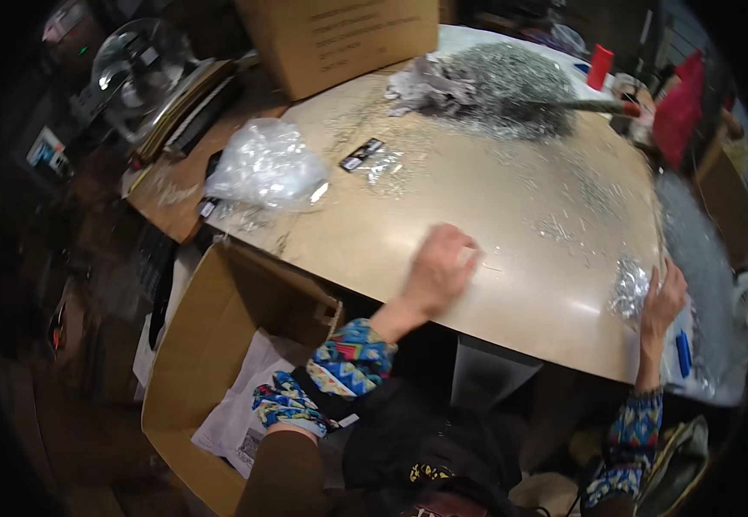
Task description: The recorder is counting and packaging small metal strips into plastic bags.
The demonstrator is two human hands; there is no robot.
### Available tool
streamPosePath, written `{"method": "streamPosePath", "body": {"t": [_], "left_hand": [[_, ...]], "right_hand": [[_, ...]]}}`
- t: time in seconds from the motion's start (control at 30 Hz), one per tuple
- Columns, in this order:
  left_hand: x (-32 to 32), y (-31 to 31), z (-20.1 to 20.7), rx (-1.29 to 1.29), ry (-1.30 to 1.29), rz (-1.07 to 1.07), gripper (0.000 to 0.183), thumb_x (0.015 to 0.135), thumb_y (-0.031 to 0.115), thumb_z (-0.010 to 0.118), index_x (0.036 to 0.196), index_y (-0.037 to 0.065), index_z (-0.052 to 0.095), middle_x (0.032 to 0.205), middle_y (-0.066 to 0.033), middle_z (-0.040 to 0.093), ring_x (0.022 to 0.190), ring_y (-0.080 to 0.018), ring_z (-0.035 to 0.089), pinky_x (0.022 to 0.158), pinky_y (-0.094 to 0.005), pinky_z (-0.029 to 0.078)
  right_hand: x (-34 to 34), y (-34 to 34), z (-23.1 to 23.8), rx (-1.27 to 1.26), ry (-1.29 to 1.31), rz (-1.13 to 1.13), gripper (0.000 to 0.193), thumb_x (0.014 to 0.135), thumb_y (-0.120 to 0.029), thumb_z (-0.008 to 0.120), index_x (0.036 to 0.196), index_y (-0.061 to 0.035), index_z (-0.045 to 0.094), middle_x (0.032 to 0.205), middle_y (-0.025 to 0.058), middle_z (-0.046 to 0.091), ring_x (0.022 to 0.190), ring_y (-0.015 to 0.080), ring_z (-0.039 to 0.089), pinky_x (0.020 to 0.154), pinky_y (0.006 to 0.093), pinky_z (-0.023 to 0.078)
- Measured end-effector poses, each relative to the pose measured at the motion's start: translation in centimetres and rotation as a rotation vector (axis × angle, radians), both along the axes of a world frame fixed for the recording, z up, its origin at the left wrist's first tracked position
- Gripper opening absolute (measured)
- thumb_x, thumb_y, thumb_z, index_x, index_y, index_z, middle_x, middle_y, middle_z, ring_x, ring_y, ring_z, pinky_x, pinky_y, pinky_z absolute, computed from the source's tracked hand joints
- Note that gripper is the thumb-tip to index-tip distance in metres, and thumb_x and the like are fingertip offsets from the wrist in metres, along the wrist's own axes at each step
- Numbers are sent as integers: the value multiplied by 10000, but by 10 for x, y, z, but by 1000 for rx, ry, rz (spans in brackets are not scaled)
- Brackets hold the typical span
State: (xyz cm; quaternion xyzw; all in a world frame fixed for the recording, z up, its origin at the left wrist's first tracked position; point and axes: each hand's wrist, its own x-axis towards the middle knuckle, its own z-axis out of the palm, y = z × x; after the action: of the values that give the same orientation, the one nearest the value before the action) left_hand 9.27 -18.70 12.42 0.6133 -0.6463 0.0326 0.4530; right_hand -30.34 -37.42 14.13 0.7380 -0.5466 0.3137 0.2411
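Note:
My left hand is over the middle of the tabletop, its fingers curled closed and slightly blurred. A small pale spot shows at its fingertips; I cannot make out what it is. Thin metal pins lie just right of it. At the table's right edge my right hand has its fingers stretched out and apart, beside a small heap of shiny silvery pieces. More loose pins are scattered across the right half of the table.
A large tangled pile of metal pins sits at the back by crumpled grey cloth. Clear plastic bags lie at left, near a black-labelled packet. An open cardboard box stands below left; a closed carton stands behind.

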Motion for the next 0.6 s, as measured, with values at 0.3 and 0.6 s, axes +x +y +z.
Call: {"method": "streamPosePath", "body": {"t": [0.3, 0.6], "left_hand": [[180, 53, -17, 496, -236, 631, 488, 932, 324, 517, 1285, -8, 456, 1306, -217, 498, 1306, -326, 394, 1125, -566, 130], [42, 88, -1, 305, -199, -200, 396, 828, 203, 695, 1155, 3, 592, 1191, -173, 600, 1163, -316, 539, 972, -419, 430]], "right_hand": [[100, 65, -6, 171, -117, 570, 299, 820, 9, 614, 1117, -23, 593, 1111, 149, 582, 1072, 307, 537, 939, 412, 383], [207, 164, -5, 328, 26, 1213, 393, 783, -158, 694, 1138, -36, 575, 1125, 107, 589, 1060, 262, 552, 898, 400, 409]]}}
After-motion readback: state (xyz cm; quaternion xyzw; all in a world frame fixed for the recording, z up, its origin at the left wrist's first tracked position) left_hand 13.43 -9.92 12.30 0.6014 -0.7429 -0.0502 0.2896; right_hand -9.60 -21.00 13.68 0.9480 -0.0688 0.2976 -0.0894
